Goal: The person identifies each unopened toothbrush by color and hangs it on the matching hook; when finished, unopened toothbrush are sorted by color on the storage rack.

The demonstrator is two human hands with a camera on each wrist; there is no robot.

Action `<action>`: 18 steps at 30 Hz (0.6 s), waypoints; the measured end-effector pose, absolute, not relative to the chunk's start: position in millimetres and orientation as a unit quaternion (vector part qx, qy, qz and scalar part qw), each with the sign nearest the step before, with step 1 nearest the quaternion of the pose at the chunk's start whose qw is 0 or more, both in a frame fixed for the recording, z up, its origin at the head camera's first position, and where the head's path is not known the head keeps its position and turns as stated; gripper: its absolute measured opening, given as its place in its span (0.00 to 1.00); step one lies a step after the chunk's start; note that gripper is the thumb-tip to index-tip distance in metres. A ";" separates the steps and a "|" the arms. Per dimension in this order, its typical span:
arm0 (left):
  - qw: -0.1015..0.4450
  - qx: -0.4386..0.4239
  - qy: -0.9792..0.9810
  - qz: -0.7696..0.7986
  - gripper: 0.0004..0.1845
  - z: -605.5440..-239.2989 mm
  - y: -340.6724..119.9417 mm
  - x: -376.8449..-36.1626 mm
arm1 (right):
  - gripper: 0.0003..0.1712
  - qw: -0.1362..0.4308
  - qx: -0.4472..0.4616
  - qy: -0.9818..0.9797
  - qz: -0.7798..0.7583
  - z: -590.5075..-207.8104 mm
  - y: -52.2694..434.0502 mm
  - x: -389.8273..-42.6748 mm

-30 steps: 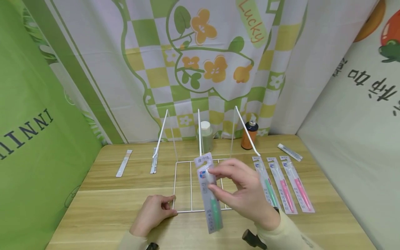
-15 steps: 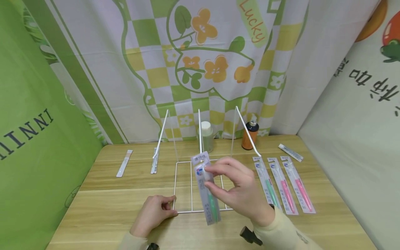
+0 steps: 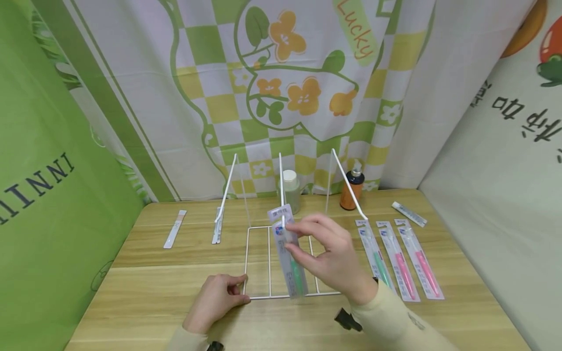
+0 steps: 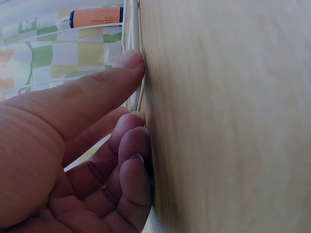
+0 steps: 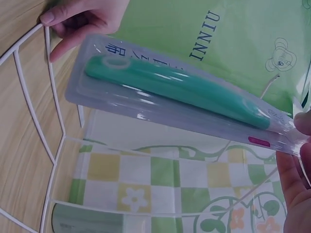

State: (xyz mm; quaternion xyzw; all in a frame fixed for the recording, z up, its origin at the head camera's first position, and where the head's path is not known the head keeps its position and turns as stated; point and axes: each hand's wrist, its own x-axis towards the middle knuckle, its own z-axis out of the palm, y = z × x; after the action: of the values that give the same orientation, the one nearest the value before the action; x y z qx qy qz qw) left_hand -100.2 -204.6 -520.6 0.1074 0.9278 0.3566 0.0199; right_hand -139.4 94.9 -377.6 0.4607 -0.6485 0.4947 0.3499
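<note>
Head view: toothbrush pack (image 3: 284,261), pinched by fingers of the right hand (image 3: 333,256), has been brought to the middle prong (image 3: 281,183), hanging seemingly begun; wire rack's (image 3: 270,263) corner pinched by the left hand (image 3: 216,300).

Wood-grain table (image 3: 149,285), screened on three sides.
At 12 o'clock hangs a white curtain (image 3: 294,68) with green and yellow checks, orange flowers and "Lucky"; at 9 o'clock, a green panel (image 3: 52,112) with dark lettering; at 3 o'clock, a white panel (image 3: 487,190) with black characters; the light is even.
</note>
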 end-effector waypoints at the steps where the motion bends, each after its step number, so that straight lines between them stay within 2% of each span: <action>1: 0.020 0.108 0.928 0.356 0.26 -520.9 -204.7 -100.4 | 0.16 0.348 0.459 -0.650 0.495 -378.2 94.7 -141.3; 18: 0.021 0.110 0.923 0.367 0.27 -520.4 -205.6 -100.1 | 0.21 0.342 0.413 -0.683 0.497 -388.0 88.7 -180.9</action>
State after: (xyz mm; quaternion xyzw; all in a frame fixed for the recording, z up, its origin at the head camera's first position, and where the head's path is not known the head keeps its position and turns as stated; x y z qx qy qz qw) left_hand -100.1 -205.6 -520.4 0.1099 0.9234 0.3671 0.0206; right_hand -180.9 88.7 -388.0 0.4126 -0.6829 0.4967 0.3416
